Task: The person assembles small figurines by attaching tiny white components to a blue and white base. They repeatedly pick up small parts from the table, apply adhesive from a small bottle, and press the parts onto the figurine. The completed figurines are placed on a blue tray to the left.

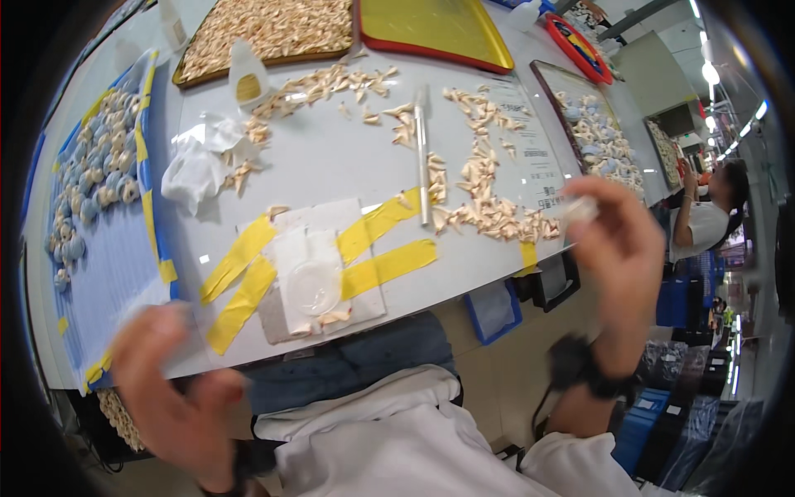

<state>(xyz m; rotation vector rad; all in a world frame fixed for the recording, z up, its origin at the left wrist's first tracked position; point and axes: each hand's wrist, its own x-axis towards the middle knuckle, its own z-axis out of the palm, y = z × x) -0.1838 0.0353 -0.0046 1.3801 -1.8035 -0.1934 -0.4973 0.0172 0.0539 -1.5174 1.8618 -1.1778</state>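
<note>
Watching through the head camera, I see my right hand (621,257) raised beyond the worktop's (323,157) front edge, thumb and forefinger pinched together on a small pale piece (582,210), blurred too much for me to make out its shape. My left hand (170,393) is blurred as well, half open with thumb and fingers apart, near the lower corner of a blue tray (112,269) with blue and cream rounded pieces (91,174); I cannot tell whether it holds anything. Between my hands, a clear round dish (315,287) rests beside yellow tape strips (389,269). Beyond it, a slim silver rod (423,166) lies among scattered cream pointed pieces (479,174).
</note>
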